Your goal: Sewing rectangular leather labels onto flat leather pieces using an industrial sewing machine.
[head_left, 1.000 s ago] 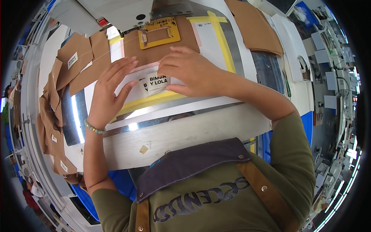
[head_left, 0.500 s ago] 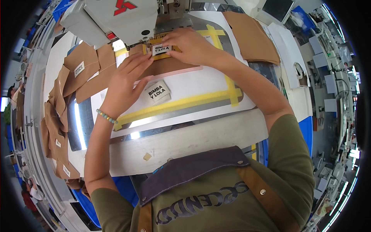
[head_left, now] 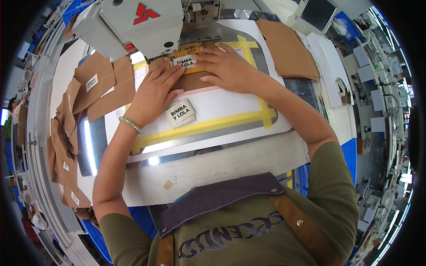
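A white label (head_left: pixel 184 61) with black print lies within a yellow frame-shaped template (head_left: pixel 191 48) on a brown fabric piece (head_left: pixel 188 83). My left hand (head_left: pixel 153 95) lies flat with its fingers outstretched, and its fingertips touch the label's lower left corner. From the right, my right hand (head_left: pixel 230 71) rests with fingers spread, its fingertips at the template's right side and the thumb over the brown fabric. Part of the template is hidden under the fingers. Just below, between the hands, sits a small stack of white labels (head_left: pixel 181 113) on the white sheet edged with yellow tape (head_left: pixel 199 123).
A white sewing machine head (head_left: pixel 142 31) hangs just beyond my hands. Brown pieces with labels (head_left: pixel 95 80) pile up at the left. A stack of plain brown pieces (head_left: pixel 288 48) lies at the far right, with a dark screen (head_left: pixel 318 15) behind it.
My right hand has slid off the template's top to its right side, with its fingers more spread. More of the template shows. My left fingertips have moved onto the label's corner.
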Action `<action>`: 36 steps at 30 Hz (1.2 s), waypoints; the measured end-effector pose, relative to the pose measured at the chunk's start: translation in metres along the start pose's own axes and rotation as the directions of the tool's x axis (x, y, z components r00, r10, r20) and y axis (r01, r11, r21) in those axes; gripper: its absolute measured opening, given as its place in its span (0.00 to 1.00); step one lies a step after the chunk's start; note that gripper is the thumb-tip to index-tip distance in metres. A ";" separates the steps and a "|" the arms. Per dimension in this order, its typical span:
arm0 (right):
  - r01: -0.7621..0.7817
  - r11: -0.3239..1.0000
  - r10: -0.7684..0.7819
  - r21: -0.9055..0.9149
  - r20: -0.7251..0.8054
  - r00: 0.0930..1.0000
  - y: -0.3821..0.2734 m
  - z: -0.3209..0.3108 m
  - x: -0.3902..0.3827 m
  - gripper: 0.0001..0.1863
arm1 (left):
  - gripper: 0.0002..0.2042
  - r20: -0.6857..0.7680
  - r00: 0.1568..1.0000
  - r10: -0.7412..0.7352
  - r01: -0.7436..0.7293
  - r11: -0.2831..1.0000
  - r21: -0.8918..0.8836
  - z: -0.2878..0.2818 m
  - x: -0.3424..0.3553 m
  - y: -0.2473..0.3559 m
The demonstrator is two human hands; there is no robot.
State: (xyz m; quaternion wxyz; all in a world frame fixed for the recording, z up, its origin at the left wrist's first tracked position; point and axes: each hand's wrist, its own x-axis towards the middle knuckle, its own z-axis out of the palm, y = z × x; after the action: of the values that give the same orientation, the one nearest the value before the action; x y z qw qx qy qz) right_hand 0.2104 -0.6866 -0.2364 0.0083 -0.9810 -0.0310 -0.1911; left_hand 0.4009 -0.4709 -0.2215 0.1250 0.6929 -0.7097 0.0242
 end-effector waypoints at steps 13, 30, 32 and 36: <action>0.083 0.984 -0.085 0.159 0.004 0.996 -0.004 0.007 0.028 0.14 | 0.28 -0.048 0.998 -0.031 0.024 0.990 -0.137 -0.003 -0.004 -0.004; 0.086 0.974 -0.102 0.207 0.068 0.992 -0.002 0.007 0.035 0.20 | 0.22 -0.067 0.996 -0.061 0.059 0.998 -0.034 -0.007 -0.013 -0.020; 0.076 0.975 -0.097 0.211 0.089 0.991 -0.003 0.006 0.036 0.20 | 0.23 -0.047 0.997 -0.067 0.065 0.997 -0.039 -0.009 -0.013 -0.020; 0.048 0.976 -0.076 0.210 0.128 0.989 -0.006 0.003 0.036 0.21 | 0.23 -0.026 0.997 -0.079 0.077 0.995 -0.060 -0.014 -0.012 -0.019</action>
State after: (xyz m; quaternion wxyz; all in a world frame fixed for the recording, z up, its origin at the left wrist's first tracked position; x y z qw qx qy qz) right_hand 0.2443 -0.6787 -0.2260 0.1021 -0.9841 -0.0816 -0.1204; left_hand 0.4215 -0.4568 -0.2136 0.1565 0.7156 -0.6807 0.0083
